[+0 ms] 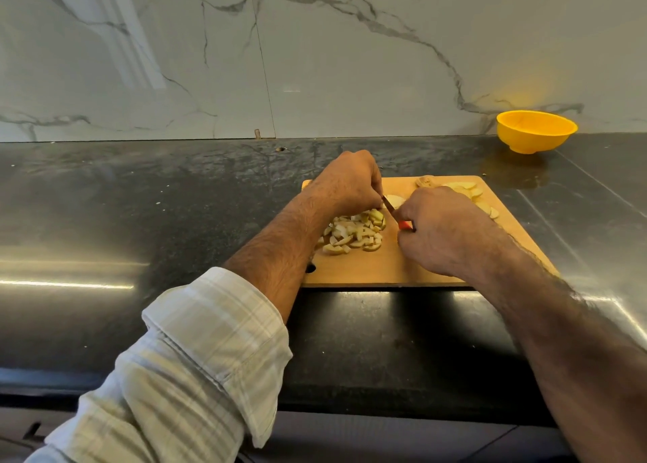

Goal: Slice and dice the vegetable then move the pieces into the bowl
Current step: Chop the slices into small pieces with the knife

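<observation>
Nearest, a rolled-up pale checked sleeve (210,350) on the left forearm, and a bare right forearm, both reaching out over a dark, glossy counter (140,217).

Next, a wooden board (381,266) lying flat on the counter, its near edge square to the viewer, with a dark hole showing at its near left corner beside the left arm.

On the board's left half, a heap of dice (353,233): small pale pieces with greenish-yellow skin, piled just right of the left wrist.

Above the heap, left hand (346,182) knuckles up, fingers curled down onto a pale slice (395,200), pinning it to the board; fingertips hidden under the hand.

Right hand (441,228) closed around a knife (394,212), only a bit of red-orange handle peeking out at the thumb side. Short blade angled up and left, tip meeting the slice right beside the left fingers.

On the board's far right corner, a row of uncut round slices (471,193) overlapping one another, partly hidden behind the right hand, plus 1 end piece (424,181) at the far edge.

Farthest, 1 yellow bowl (535,131) upright on the counter against the veined marble wall (315,53), well apart from the board to its far right. No pieces visible inside what shows of it.
</observation>
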Demonstrator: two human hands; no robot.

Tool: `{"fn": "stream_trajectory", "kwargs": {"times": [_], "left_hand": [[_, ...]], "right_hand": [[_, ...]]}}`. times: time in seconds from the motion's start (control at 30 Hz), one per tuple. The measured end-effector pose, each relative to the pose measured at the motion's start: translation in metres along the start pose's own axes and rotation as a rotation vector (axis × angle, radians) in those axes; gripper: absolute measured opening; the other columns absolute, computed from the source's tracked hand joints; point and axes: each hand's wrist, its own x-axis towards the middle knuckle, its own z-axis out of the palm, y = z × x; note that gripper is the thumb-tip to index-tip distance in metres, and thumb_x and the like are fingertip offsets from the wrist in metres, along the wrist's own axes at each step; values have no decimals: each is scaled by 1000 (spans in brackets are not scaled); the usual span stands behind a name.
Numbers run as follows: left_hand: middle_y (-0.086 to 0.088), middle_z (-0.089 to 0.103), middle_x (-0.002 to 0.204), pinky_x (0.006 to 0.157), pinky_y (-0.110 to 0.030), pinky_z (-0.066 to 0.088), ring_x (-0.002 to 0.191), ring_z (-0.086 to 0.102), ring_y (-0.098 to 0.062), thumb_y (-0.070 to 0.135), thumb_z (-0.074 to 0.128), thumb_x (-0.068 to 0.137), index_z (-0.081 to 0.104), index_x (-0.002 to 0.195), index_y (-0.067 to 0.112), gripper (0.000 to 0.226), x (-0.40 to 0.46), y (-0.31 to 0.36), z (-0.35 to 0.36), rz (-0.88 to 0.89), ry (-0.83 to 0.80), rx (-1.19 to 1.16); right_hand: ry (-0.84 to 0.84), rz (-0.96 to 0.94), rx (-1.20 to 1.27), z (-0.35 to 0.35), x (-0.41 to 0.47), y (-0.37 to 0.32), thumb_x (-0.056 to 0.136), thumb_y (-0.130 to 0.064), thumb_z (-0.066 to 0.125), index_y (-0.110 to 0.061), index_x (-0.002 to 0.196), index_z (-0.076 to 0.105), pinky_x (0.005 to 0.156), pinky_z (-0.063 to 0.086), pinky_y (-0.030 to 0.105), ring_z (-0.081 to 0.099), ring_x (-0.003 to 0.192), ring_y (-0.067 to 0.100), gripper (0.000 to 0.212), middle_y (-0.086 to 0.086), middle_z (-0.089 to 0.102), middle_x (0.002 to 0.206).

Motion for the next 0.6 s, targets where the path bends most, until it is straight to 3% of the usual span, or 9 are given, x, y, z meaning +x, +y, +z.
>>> {"fn": "stream_trajectory", "kwargs": {"times": [0.07,0.3,0.43,0.6], "left_hand": [[5,76,90,85,-35,64,88,71,-10,13,84,87,82,84,22,10,1,0,0,-9,4,-10],[7,74,94,87,-37,64,91,69,-9,15,83,88,81,85,23,8,1,-3,1,4,5,-7],[15,70,99,96,-46,59,96,66,-7,26,81,87,77,97,31,12,2,-7,1,37,1,30],[15,65,99,101,-49,55,100,63,-10,35,83,88,69,114,31,30,6,0,9,59,-24,51]], "right_hand": [[-24,8,-21,0,-1,-4,93,-33,68,-25,131,66,80,58,32,59,100,18,39,-2,65,115],[1,-20,-1,1,5,-3,93,-33,65,-25,122,68,81,56,33,57,95,16,30,-4,65,107],[142,-5,119,-12,0,19,95,-32,65,-27,130,72,73,50,30,57,84,13,36,-10,63,92],[111,67,111,-16,3,31,94,-31,71,-28,137,69,88,58,37,64,97,17,43,-1,71,124]]}}
